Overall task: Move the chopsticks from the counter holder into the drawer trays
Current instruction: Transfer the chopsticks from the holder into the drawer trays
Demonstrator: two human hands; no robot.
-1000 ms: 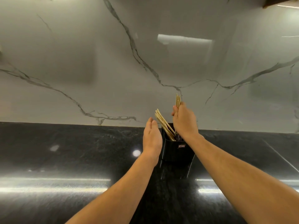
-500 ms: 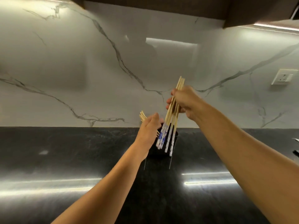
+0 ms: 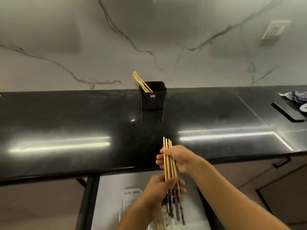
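Head view: right hand [image 3: 178, 159] is closed on the upper part of a bundle of chopsticks [image 3: 169, 161], about four sticks, fingers wrapped round them. Left hand [image 3: 159, 188] is also clamped on the same bundle lower down, thumb across the front. Bundle runs nearly upright in the picture, pale wood ends above the right hand, dark patterned ends below the left hand. Both hands are over the front edge of the black counter [image 3: 66, 122] and above an open drawer [image 3: 109, 196]. Inside the drawer, a clear tray [image 3: 131, 196] lies under the left forearm; its contents are blurred. At the back of the counter, well apart from the hands, stands a black holder [image 3: 153, 98] against the marble wall [image 3: 83, 39]. More chopsticks [image 3: 141, 81] remain in it, leaning to the left. Far right on the counter: a crumpled cloth [image 3: 295, 97]. A socket [image 3: 275, 29] sits on the wall, upper right.
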